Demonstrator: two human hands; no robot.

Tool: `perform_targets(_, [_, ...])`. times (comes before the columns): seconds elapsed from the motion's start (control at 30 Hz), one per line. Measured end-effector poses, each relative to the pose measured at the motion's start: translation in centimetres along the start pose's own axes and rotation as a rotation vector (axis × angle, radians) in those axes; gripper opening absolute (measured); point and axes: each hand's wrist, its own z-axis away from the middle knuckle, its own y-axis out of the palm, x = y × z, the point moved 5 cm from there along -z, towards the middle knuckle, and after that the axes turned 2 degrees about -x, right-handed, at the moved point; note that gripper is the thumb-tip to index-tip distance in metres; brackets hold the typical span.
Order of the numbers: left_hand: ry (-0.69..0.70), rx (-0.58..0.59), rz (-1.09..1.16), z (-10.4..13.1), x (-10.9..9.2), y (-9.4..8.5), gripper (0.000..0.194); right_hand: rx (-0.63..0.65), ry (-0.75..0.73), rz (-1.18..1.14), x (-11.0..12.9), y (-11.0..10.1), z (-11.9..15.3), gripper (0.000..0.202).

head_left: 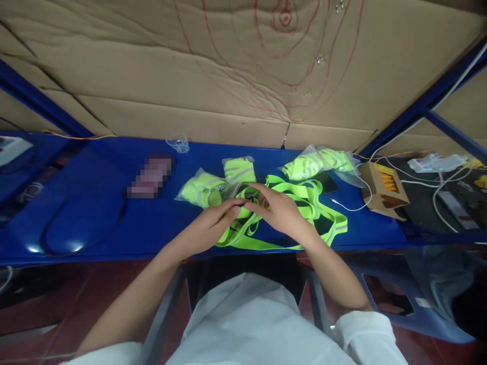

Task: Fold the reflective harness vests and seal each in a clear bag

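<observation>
Neon yellow-green reflective straps (304,195) with grey stripes lie in loose loops on the blue table. At the near left side of this heap, my left hand (220,217) closes its fingers on a bunched part of the strap. My right hand (279,209) meets it from the right, its fingers bent over the same bunch, thumb towards the left fingertips. Something dark, perhaps a buckle, shows between the fingertips; its shape is mostly hidden. Just behind my hands are a bagged strap bundle (205,186) and a smaller bagged bundle (239,170).
More bagged straps (319,162) lie at the back right, near a dark flat object (327,183). A white cable (353,209) runs by an open cardboard box (384,187). Clear plastic (178,143) and a blurred-out pinkish item (151,177) are left. A cardboard panel (152,76) stands behind.
</observation>
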Motion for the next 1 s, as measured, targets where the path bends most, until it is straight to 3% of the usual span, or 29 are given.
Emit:
perform_targets(0.13, [-0.048,-0.096,0.029,0.0,1.5,-0.4,0.044,0.102,0.076,-0.132,-1.1,0.3,0.0,0.048])
perform_targets(0.3, [-0.09,-0.058,0.048,0.1,3.5,-0.3,0.038,0.106,0.027,-0.323,-1.5,0.0,1.5,0.05])
perform_targets(0.43, [-0.094,-0.01,0.063,0.1,3.3,-0.4,0.039,0.02,0.011,-0.346,-1.8,-0.4,2.7,0.041])
perform_targets(0.6, [-0.217,0.074,0.256,-0.4,3.2,0.7,0.048,-0.196,0.084,-0.485,-3.0,-0.5,3.4,0.021])
perform_targets(0.7, [-0.082,0.012,0.074,-1.1,1.9,1.8,0.046,-0.307,0.146,-0.578,-3.6,-0.3,3.5,0.013])
perform_targets(0.8, [0.144,-0.191,-0.211,-1.7,-0.5,2.5,0.041,-0.367,0.173,-0.71,-3.6,0.0,3.5,0.013])
perform_targets(0.87, [0.233,-0.293,-0.271,-1.9,-1.9,2.9,0.041,-0.352,0.207,-0.785,-3.7,0.4,3.6,0.017])
perform_targets(1.0, [0.262,-0.278,-0.209,-2.2,-2.9,3.6,0.043,-0.315,0.283,-0.919,-4.0,0.9,4.4,0.021])
